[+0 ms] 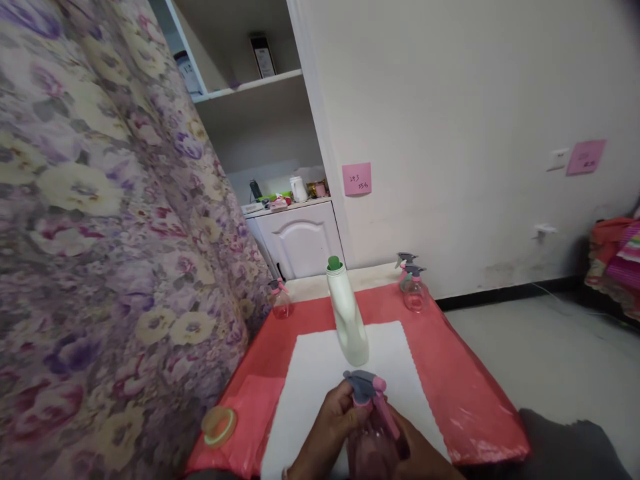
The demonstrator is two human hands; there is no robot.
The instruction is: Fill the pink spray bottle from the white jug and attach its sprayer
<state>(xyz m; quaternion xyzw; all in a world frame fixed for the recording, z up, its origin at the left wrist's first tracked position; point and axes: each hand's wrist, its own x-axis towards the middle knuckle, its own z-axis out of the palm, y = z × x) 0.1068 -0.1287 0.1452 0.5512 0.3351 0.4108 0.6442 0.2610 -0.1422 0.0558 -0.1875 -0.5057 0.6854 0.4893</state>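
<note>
At the near edge of the table I hold a clear pinkish spray bottle (373, 448) upright, topped by a grey and pink spray head. My left hand (327, 430) is closed, its thumb and fingers gripping the collar just below the spray head. Around the right side of the bottle's body wraps my right hand (417, 447), its fingers partly hidden. Just beyond stands a tall pale green bottle (347, 317) with a green stopper or spout in its mouth, on a white cloth (307, 373).
Red sheeting (450, 387) covers the table. A spray bottle (281, 300) stands at the back left; two more, including a front one (415, 293), are at the back right. A tape roll (219, 427) lies front left. A floral curtain (125, 233) hangs close on the left.
</note>
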